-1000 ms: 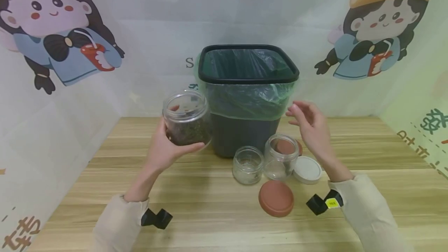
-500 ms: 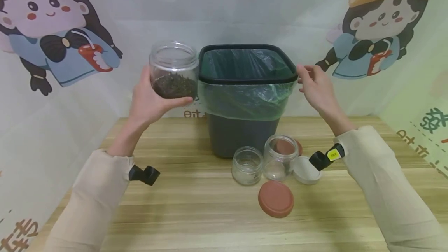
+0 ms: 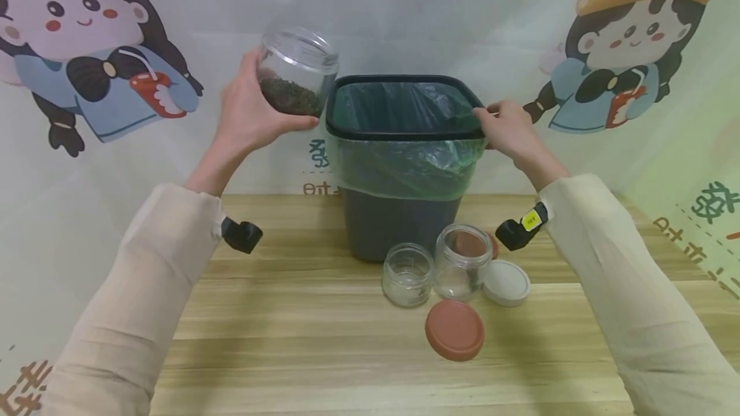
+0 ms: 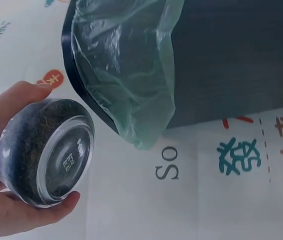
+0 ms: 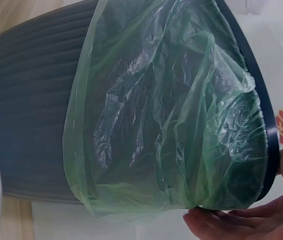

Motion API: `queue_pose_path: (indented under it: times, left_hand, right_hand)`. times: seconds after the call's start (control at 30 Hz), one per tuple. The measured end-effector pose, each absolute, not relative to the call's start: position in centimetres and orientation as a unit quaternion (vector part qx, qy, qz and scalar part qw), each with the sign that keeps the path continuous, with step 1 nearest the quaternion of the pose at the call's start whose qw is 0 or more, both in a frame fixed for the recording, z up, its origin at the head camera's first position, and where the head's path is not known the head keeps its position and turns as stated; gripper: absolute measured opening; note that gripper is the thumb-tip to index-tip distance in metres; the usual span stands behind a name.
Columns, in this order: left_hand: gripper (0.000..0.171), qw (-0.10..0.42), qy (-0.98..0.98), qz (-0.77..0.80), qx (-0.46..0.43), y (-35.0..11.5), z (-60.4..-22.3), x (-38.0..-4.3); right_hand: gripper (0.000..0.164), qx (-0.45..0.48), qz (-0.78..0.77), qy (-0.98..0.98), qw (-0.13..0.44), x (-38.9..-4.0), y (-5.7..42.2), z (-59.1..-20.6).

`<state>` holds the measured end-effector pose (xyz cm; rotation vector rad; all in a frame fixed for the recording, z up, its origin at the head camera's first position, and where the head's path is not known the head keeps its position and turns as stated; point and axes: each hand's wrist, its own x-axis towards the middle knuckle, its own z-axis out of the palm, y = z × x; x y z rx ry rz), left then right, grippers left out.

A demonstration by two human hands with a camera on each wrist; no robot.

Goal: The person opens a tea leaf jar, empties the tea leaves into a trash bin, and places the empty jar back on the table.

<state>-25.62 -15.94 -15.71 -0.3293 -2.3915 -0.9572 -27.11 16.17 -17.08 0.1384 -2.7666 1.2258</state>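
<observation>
My left hand [image 3: 247, 108] grips a clear jar [image 3: 296, 72] part filled with dark, dry crumbly stuff, probably leaves. The jar tilts slightly right, lidless, just left of and above the rim of a dark trash can [image 3: 399, 223]. In the left wrist view the jar's base [image 4: 66, 160] faces the camera, thumb and fingers round its sides. A green plastic bag [image 3: 405, 169] lines the can and folds over its outside. At the can's right rim, my right hand [image 3: 511, 130] pinches the edge, thumb on top and fingers below, as the right wrist view [image 5: 251, 220] partly shows.
Before the can stand a small clear jar [image 3: 408, 275] and a taller clear jar [image 3: 462, 262]. A white lid [image 3: 506, 282] and a red lid [image 3: 455, 330] lie on the wooden table [image 3: 300, 352]; another red lid [image 3: 494, 246] is partly hidden behind the taller jar.
My left hand has raised the jar from beside the can to above rim height and tipped it slightly right. My right hand has risen and taken hold of the can's right rim.
</observation>
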Motion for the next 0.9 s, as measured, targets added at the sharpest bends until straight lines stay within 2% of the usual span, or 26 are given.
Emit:
queue_pose_path:
  times: [0.17,0.43,0.9]
  left_hand:
    - [0.096,0.27,-0.895,-0.333,-0.124,-15.6,-14.9,-26.5]
    - [0.097,0.261,-0.905,-0.307,-0.134,-15.1,-14.2,-27.3]
    - [0.093,0.281,-0.909,-0.256,-0.169,-13.9,-13.6,-28.1]
  right_hand:
    - [0.045,0.046,0.403,-0.912,0.057,-27.5,16.0,-17.2]
    - [0.043,0.031,0.393,-0.918,0.044,-27.8,15.9,-16.6]
    - [0.04,-0.003,0.404,-0.914,0.045,-28.0,15.7,-16.5]
